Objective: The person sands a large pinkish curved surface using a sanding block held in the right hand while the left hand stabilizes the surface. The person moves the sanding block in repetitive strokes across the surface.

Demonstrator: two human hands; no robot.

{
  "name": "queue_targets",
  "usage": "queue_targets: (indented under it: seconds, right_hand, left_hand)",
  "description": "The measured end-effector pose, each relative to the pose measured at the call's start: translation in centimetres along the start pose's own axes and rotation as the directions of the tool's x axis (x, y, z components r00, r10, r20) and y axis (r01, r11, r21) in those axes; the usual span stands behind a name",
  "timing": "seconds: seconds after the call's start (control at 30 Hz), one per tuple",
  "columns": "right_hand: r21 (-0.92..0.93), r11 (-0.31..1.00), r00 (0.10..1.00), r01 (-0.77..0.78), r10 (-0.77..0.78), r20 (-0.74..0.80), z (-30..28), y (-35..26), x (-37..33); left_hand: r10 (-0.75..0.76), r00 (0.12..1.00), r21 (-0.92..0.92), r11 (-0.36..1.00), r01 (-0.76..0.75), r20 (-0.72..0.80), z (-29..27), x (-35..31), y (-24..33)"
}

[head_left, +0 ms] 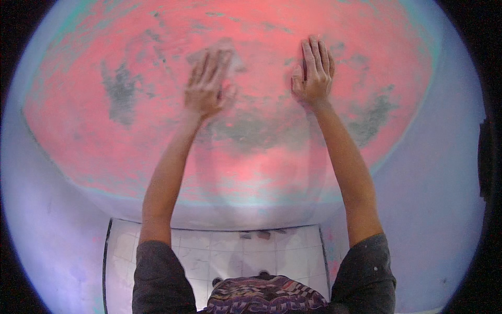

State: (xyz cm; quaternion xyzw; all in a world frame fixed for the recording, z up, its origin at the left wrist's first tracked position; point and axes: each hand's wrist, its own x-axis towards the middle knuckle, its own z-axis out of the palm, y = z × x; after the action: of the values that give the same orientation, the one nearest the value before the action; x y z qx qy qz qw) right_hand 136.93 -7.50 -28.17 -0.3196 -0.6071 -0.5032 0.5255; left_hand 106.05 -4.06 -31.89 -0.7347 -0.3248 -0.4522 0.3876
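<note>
A broad pink-red surface (pixel 251 178) with grey smudged patches and a turquoise fringe stretches in front of me. My left hand (pixel 206 83) lies over it left of the middle, fingers extended and somewhat smeared by motion. Greyish blur shows around those fingertips; whether it is a shadow or something under the palm, I cannot tell. On the right, my right hand (pixel 315 70) rests flat against the same surface, fingers stretched out and pointing away, thumb apart. Nothing is visibly held in either hand, though both palms are hidden.
Pale bluish wall areas (pixel 429 199) border the pink surface. Below lies a white tiled floor (pixel 188 246) with dark edge lines and small dark pieces (pixel 264 235) near its far edge. A dark object (pixel 485 159) shows at the right rim.
</note>
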Motion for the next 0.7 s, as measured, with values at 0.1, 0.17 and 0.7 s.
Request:
queue_targets:
  seconds: [0.1, 0.17, 0.7]
  right_hand:
    - [0.019, 1.000, 1.000, 0.002, -0.002, -0.002, 0.4, -0.3, -0.2]
    - [0.037, 0.999, 1.000, -0.014, 0.015, -0.023, 0.6, -0.8, 0.1]
    - [0.088, 0.996, 1.000, 0.008, -0.008, -0.001, 0.3, 2.3, -2.3]
  left_hand:
    - [-0.167, 0.945, 0.027, 0.983, 0.181, -0.282, -1.2, 0.3, -5.4]
    - [-0.321, 0.835, 0.087, 0.913, 0.398, -0.447, -2.1, 0.2, -9.9]
    - [-0.223, 0.938, 0.097, 0.962, 0.256, -0.265, 1.0, -0.7, -2.7]
